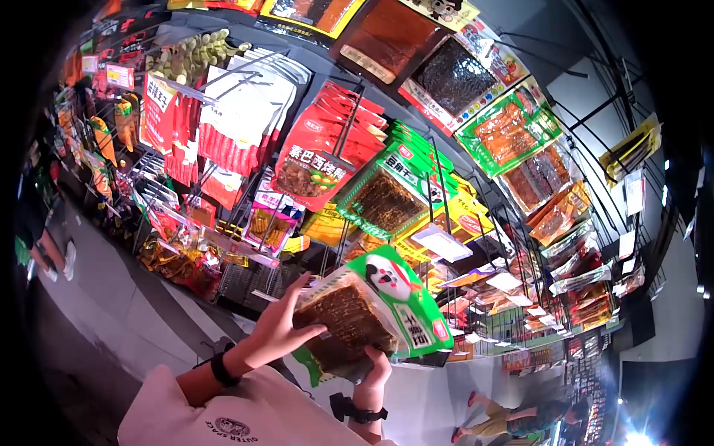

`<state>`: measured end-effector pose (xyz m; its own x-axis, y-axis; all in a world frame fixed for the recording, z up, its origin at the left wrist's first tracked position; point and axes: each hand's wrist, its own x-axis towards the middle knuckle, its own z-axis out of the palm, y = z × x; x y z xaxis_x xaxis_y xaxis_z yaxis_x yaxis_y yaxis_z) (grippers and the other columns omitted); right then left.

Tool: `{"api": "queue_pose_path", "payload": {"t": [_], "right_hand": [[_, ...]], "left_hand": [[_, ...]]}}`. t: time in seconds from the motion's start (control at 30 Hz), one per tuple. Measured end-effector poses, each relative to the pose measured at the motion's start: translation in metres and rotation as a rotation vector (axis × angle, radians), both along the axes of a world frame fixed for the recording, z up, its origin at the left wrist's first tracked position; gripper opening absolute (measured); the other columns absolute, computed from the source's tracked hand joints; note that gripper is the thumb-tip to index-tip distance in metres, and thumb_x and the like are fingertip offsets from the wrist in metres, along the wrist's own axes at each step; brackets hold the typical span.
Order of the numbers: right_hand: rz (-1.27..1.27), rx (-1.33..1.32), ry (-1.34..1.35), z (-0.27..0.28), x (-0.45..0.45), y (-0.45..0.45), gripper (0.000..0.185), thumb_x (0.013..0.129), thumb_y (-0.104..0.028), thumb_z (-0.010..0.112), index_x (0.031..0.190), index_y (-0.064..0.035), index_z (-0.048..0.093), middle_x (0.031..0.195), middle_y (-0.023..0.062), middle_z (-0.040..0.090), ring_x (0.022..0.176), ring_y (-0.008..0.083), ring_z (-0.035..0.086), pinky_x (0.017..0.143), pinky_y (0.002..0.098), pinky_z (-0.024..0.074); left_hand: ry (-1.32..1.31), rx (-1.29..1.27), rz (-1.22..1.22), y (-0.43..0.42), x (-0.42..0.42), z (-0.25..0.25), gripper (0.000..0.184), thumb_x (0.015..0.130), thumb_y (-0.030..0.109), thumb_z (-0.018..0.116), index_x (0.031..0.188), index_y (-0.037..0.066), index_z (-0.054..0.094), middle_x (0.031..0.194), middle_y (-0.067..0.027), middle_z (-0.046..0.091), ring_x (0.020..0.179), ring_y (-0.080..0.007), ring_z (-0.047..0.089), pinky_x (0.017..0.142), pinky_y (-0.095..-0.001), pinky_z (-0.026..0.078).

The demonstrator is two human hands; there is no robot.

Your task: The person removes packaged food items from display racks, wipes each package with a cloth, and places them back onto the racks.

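Both my hands hold a green snack packet (416,308), tilted in front of the shelf. It has a cartoon face at one end and a clear window showing dark brown food. My left hand (279,331) grips its left edge, the thumb lying over the window and the fingers partly behind. At its lower edge, my right hand (375,372) pinches with the thumb in front; its other fingers are mostly hidden. Similar green packets (390,189) hang on a hook just above. Beside them hang red packets (320,152).
White-and-red packets (242,111) hang at upper left. Wire hooks with price tags (442,241) stick out towards me. More packets (509,130) hang at upper right. A person (513,420) is in the aisle at lower right; another person's legs (52,249) show at far left.
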<state>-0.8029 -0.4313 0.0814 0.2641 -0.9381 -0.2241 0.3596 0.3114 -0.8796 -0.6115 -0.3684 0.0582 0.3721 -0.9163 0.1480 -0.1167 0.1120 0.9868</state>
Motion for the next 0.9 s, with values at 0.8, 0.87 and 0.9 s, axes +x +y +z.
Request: {"api": "queue_pose_path", "payload": {"t": [0.8,0.87,0.9], "right_hand": [[0.211,-0.145,0.651,-0.052,-0.001,-0.001,0.05,0.099,-0.039,0.052,0.126,0.0032,0.053,0.132,0.0172,0.054,0.115,0.0278,0.057,0.098,0.0364,0.0438],[0.373,-0.753,0.726,-0.072,0.026,0.015,0.05,0.094,-0.032,0.059,0.129,0.0027,0.05,0.143,0.024,0.04,0.132,0.0366,0.038,0.109,0.0439,0.0283],[0.438,-1.02,0.737,-0.079,0.038,0.021,0.052,0.092,-0.029,0.062,0.132,0.0021,0.048,0.147,0.027,0.033,0.139,0.0408,0.029,0.114,0.0474,0.0204]], "left_hand": [[0.376,0.259,-0.19,0.02,-0.007,-0.076,0.031,0.095,0.023,0.06,0.115,-0.001,0.06,0.083,-0.0014,0.062,0.067,-0.0095,0.055,0.06,-0.0287,0.046],[0.601,0.109,-0.087,0.022,-0.007,-0.062,0.031,0.095,0.021,0.06,0.115,-0.003,0.059,0.091,-0.0031,0.064,0.081,-0.0097,0.057,0.072,-0.0291,0.049],[0.606,0.046,-0.054,0.02,-0.007,-0.068,0.031,0.095,0.02,0.06,0.115,-0.004,0.058,0.099,-0.0044,0.065,0.09,-0.0089,0.057,0.08,-0.0297,0.049]]}}
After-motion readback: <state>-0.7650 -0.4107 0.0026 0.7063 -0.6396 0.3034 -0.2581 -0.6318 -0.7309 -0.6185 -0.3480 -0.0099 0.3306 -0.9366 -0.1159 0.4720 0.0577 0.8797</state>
